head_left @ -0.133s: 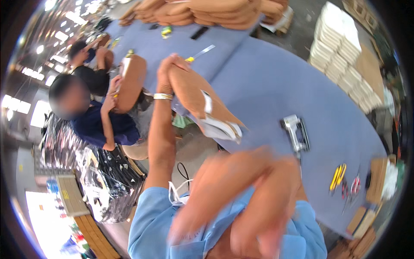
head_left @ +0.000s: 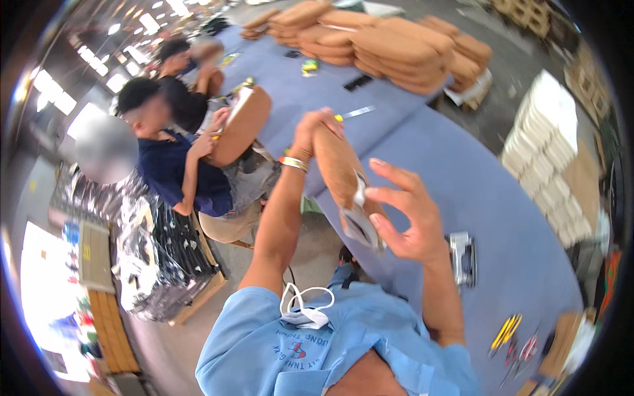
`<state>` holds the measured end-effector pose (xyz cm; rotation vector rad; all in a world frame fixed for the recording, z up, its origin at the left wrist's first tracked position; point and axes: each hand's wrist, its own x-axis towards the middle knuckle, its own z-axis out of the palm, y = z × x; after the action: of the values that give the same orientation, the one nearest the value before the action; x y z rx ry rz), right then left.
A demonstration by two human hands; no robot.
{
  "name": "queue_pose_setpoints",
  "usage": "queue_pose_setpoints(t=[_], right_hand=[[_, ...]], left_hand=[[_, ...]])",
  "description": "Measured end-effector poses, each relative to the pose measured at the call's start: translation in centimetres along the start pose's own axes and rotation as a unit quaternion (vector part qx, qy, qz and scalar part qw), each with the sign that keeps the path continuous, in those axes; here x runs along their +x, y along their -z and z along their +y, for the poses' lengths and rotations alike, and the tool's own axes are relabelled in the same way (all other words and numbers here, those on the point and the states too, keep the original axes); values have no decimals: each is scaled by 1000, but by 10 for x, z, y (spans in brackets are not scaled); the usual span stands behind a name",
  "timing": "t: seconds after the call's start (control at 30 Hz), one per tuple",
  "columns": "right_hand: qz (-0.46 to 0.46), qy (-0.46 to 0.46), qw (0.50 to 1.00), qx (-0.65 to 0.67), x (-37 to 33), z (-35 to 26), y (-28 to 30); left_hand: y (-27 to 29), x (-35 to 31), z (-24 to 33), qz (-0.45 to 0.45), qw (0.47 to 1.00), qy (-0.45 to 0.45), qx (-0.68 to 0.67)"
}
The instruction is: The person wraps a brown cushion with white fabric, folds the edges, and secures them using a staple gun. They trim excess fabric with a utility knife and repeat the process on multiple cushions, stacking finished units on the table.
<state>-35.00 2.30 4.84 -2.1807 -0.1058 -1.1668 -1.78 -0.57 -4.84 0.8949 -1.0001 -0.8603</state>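
Note:
A brown padded cushion [head_left: 335, 165] stands on edge, tilted, over the near edge of the blue-grey table. My left hand [head_left: 316, 132] is closed round its far upper end. Along the cushion's near end a pale grey-white underside shows, with a white strip [head_left: 360, 190] on it. My right hand [head_left: 415, 214] is beside that near end, its fingers spread and curved; I cannot tell whether the fingertips touch the strip. Right of this hand, a silver and black staple gun [head_left: 462, 259] lies on the table.
Brown cushions [head_left: 403, 53] are stacked at the table's far end. Yellow-handled cutters [head_left: 506, 332] and other hand tools lie at the near right. White stacked pieces [head_left: 545, 125] stand beyond the table. At left, a co-worker [head_left: 181, 158] holds another brown cushion [head_left: 246, 125].
My right hand has gone from a blur in front of my chest up to the cushion's near end, fingers spread. The left hand keeps its hold. The whole view has shifted.

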Motion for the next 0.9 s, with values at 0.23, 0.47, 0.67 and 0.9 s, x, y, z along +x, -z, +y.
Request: queue_pose_setpoints(t=[0.23, 0.47, 0.67, 0.9], right_hand=[[-18, 73, 992, -105, 13, 71, -66], [118, 59, 954, -269, 24, 88, -63], [154, -14, 901, -406, 25, 139, -21], [193, -104, 893, -394, 65, 222, 32]], left_hand=[[-3, 13, 25, 70, 995, 51, -43], [-62, -102, -52, -21, 995, 62, 78], [-72, -142, -35, -88, 940, -38, 328], [-68, -59, -51, -92, 908, 51, 406]])
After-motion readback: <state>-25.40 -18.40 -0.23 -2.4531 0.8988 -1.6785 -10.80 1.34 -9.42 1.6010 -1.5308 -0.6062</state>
